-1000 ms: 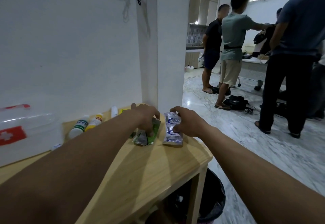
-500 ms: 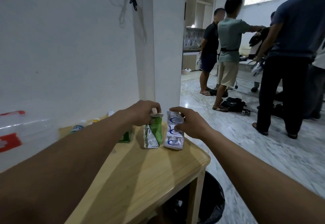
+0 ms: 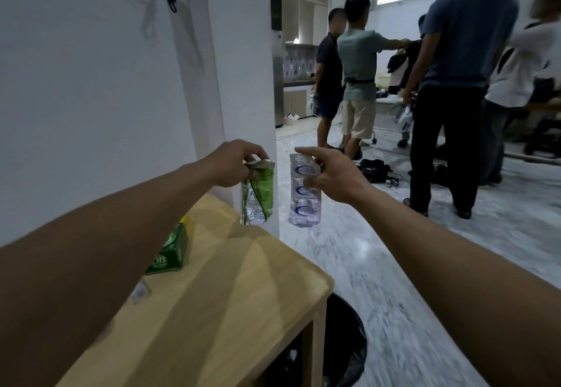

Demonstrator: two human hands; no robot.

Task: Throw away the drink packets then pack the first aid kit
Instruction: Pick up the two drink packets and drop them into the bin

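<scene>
Your two bare arms reach forward from the bottom corners of the frame toward the centre. Your left hand (image 3: 233,163) is closed in a pinch on the top edge of a green and silver drink packet (image 3: 258,194), which hangs straight down. Your right hand (image 3: 334,174) pinches the upper part of a clear packet with blue rings (image 3: 304,192), fingers curled around it, and it hangs down too.

A second ago both packets lay on the wooden table (image 3: 212,310) under your hands; half a second ago they stood upright on it. Now both are lifted clear, held side by side near the centre of the frame, just past the table's far right corner. So the pick-up looks finished, and the throwing away seems to be the step in hand.

The black bin (image 3: 349,347) sits at the bottom centre, tucked beside the table's right edge, well below the packets. A green box (image 3: 170,250) rests on the table at the left. The first aid kit is out of view now. Several people stand in the upper right, on the marble floor.
</scene>
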